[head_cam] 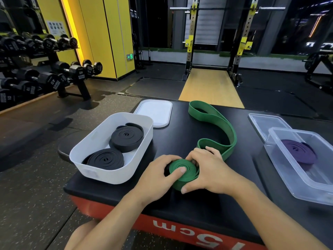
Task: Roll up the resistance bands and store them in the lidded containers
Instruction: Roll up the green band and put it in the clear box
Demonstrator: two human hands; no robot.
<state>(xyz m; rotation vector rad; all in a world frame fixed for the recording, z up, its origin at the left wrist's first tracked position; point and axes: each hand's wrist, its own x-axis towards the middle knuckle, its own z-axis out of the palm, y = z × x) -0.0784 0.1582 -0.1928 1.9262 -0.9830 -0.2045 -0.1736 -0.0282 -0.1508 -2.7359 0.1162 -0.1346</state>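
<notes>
Lying between curled fingers, the green band coil (189, 168) is gripped by the left hand (156, 176) and right hand (210, 169).

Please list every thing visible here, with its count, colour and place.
green band: 1, green, on platform, partly rolled
black bands: 2, black, rolled, in white container
purple band: 1, purple, in clear container
white container: 1, white, platform left
clear container: 1, transparent, platform right
white lid: 1, white, behind white container
clear lid: 1, transparent, behind clear container
platform: 1, black top
dumbbells: many, black, left rack
hands: left hand, right hand, both gripping green roll
</notes>
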